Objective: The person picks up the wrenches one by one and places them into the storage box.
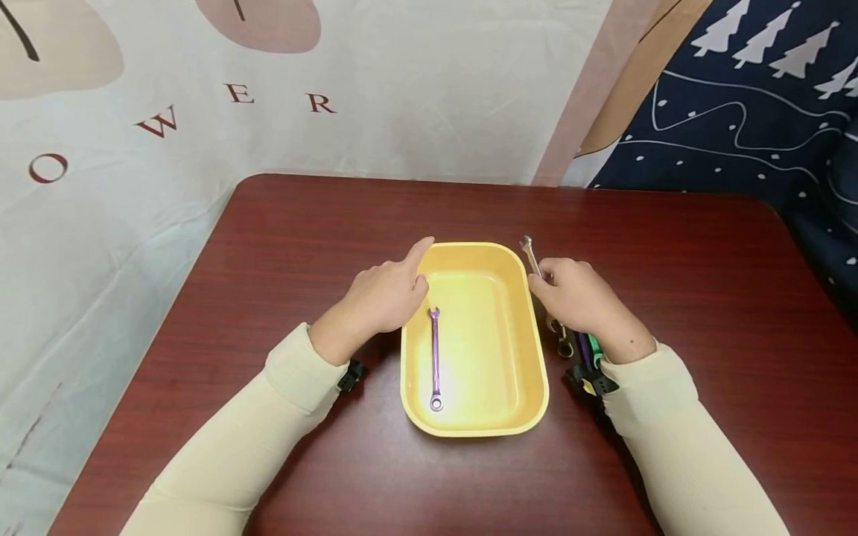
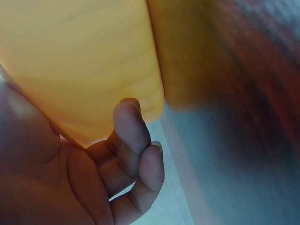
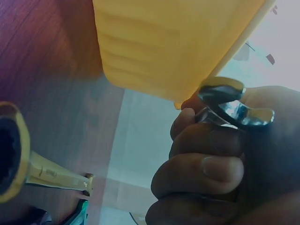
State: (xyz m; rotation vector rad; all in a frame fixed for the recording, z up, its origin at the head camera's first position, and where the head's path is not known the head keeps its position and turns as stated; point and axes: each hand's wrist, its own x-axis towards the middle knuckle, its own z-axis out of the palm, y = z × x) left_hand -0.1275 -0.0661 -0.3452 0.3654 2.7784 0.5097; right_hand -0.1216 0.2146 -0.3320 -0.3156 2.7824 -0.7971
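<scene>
A yellow tray (image 1: 481, 350) sits in the middle of the table. Inside it, toward its left wall, lies a purple combination wrench (image 1: 436, 361). My left hand (image 1: 382, 296) holds the tray's left rim, thumb over the edge and index finger stretched along it; the left wrist view shows other fingers (image 2: 131, 126) bent beside the outer wall. Just off the tray's right side, my right hand (image 1: 582, 296) grips a silver wrench (image 1: 529, 254), its fingers curled round the shaft. One end of that wrench pokes out of the fist in the right wrist view.
Right of the tray, partly under my right forearm, lie a gold wrench (image 1: 565, 346), a green one (image 1: 594, 347) and a dark blue-purple one (image 1: 585, 350). The brown table (image 1: 322, 216) ends at a printed cloth (image 1: 429, 112) behind.
</scene>
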